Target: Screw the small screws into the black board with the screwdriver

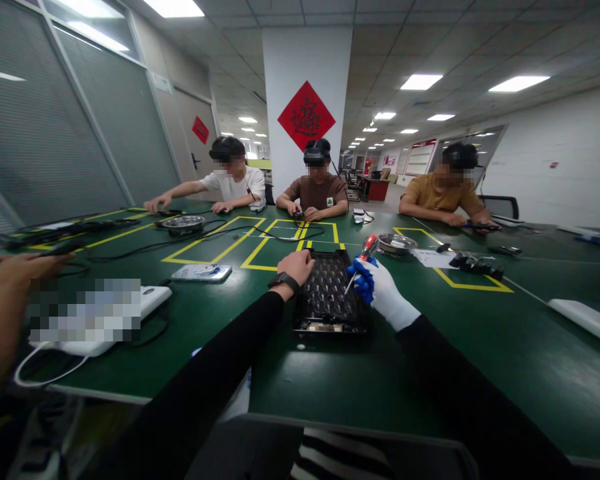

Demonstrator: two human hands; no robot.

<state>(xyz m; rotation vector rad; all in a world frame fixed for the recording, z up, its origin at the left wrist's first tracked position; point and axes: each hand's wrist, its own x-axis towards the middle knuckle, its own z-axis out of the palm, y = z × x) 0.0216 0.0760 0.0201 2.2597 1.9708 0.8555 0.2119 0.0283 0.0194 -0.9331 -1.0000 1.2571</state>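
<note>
A flat black device casing (325, 287) lies on the green table, with a patterned inner surface and a pale strip at its near end. My left hand (297, 268), bare with a dark watch at the wrist, is curled over the casing's left edge. In a white glove with blue fingers, my right hand (377, 287) is closed around a screwdriver (369, 247) with a red handle. Its metal shaft points down and left over the right part of the casing. Whether the tip touches a screw is too small to tell.
A phone (201, 272) and a white power bank-like device (153, 300) lie left. Metal bowls (397, 244) (183, 224) hold small parts. Black parts (475, 263) and paper (433, 259) are right. Cables cross the table. Three people sit opposite; another person's hand (25, 273) is at left.
</note>
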